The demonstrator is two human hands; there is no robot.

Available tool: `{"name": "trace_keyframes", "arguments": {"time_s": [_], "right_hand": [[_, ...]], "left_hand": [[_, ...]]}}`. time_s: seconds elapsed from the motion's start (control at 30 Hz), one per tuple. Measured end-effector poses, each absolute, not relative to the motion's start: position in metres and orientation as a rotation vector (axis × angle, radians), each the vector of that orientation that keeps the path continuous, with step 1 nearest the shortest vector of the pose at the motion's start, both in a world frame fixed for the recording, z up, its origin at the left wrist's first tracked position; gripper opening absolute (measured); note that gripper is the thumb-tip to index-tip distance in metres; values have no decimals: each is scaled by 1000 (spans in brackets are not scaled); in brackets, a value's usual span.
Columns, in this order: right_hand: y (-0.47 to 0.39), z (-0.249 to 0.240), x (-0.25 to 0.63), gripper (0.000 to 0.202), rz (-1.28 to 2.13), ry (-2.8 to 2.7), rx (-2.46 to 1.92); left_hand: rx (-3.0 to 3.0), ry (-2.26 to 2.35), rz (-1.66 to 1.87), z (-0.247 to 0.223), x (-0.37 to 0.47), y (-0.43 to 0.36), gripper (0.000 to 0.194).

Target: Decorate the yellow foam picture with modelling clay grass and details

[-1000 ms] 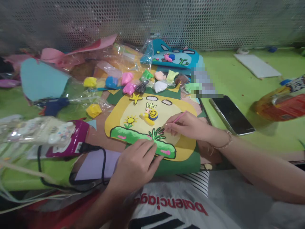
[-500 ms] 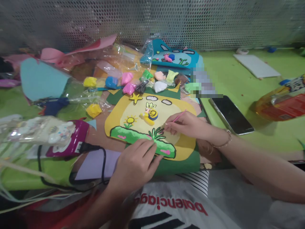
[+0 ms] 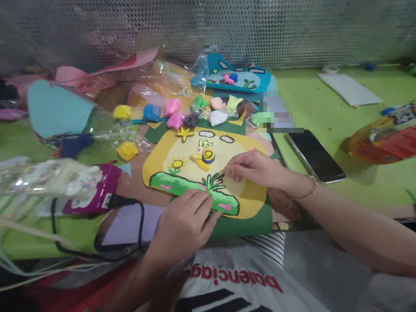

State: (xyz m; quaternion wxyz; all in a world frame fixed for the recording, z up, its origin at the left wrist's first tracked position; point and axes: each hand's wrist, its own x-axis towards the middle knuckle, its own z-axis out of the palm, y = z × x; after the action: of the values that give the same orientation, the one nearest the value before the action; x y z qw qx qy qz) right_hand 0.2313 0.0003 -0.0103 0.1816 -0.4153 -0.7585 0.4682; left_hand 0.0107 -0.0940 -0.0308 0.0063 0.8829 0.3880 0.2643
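Observation:
A yellow paper picture (image 3: 247, 203) with a pale oval centre lies before me. On it are a yellow clay snail (image 3: 203, 162) with a blue-rimmed shell, a sun (image 3: 177, 164), a starfish (image 3: 185, 134) and a green strip (image 3: 182, 185) edged in black. My left hand (image 3: 185, 221) rests with outstretched fingers on the lower edge of the strip. Pinched in my right hand (image 3: 248, 169) is a thin pink stick (image 3: 246, 156). Its tip is hidden by the fingers, beside the dark-outlined grass tuft (image 3: 214, 182).
Several wrapped clay lumps (image 3: 175, 120) lie behind the picture. A blue paper picture (image 3: 240, 76) stands further back. On the right are a phone (image 3: 315, 156), a bottle (image 3: 383, 138) and a white board (image 3: 349, 89). A purple pouch (image 3: 112, 180) and a black cord (image 3: 142, 225) lie at left.
Almost nothing differs. My right hand and the pink stick have shifted very slightly at the grass tuft; my left hand stays in place.

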Motion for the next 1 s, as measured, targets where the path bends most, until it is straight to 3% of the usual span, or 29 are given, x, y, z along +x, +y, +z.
{"name": "trace_keyframes", "arguments": {"time_s": [0.67,1.0], "right_hand": [[-2,-1,229,28,1425,-2059,-1195],[0,-8,232,28,1321,-2125,-1147]], "left_hand": [[2763,1233,824,-30,11,-95,17],[2765,1228,828,-29,11,-94,17]]}}
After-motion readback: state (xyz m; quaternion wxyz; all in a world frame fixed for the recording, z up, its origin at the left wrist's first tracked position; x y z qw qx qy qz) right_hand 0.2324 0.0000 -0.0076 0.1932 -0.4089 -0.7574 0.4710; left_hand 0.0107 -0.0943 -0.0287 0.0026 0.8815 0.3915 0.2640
